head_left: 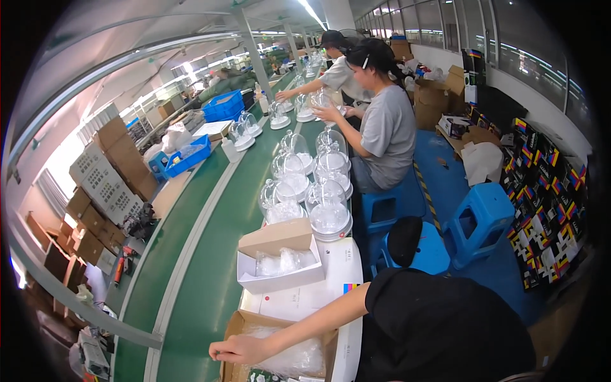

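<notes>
My right hand reaches left across an open brown cardboard box at the bottom of the view. Its fingers curl over the box's near-left rim. Clear plastic bags fill the box under my forearm. My left hand is out of view. Just beyond stands a small white carton with a raised flap and clear plastic pieces inside, resting on a flat white box. Behind it, several clear glass domes on white bases stand in rows on the green belt.
The green conveyor belt runs away from me, with more domes further along. Two seated people handle domes further up the line. Blue stools stand on the blue floor, coloured boxes are stacked at right, and cardboard cartons are piled at left.
</notes>
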A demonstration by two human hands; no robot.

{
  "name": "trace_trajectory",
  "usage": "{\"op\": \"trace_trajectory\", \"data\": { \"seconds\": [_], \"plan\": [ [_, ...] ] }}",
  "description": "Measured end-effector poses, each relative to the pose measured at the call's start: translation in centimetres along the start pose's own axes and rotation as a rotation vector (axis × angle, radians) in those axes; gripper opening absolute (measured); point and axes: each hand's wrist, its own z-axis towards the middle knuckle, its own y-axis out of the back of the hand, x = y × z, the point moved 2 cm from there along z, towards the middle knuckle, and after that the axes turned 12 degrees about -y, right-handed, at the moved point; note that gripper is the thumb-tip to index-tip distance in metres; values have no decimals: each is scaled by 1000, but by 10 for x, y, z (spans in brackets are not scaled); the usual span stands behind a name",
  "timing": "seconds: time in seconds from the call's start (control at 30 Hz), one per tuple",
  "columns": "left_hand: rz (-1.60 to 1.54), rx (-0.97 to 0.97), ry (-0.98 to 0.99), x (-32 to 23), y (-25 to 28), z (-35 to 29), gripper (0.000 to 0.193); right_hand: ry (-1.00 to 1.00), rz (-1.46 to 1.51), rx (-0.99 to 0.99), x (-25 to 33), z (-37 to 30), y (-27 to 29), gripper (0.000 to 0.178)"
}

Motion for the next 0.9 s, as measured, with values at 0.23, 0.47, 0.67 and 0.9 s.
{"op": "trace_trajectory", "data": {
  "seconds": [0.23, 0.47, 0.67, 0.9],
  "plan": [
    [138, 199, -1512, 7, 7, 33, 58, -80, 358, -84, -24, 31, -44, 14],
    [-253, 77, 116, 13, 8, 6, 59, -233, 515, 79, -29, 9, -38, 16],
    [-204, -103, 300, -43, 3, 10, 61, -40, 381, -2, -21, 9, -53, 21],
    [-102, -169, 9, -24, -15, 25, 33, -269, 514, 83, -11, 3, -27, 22]
  ]
}}
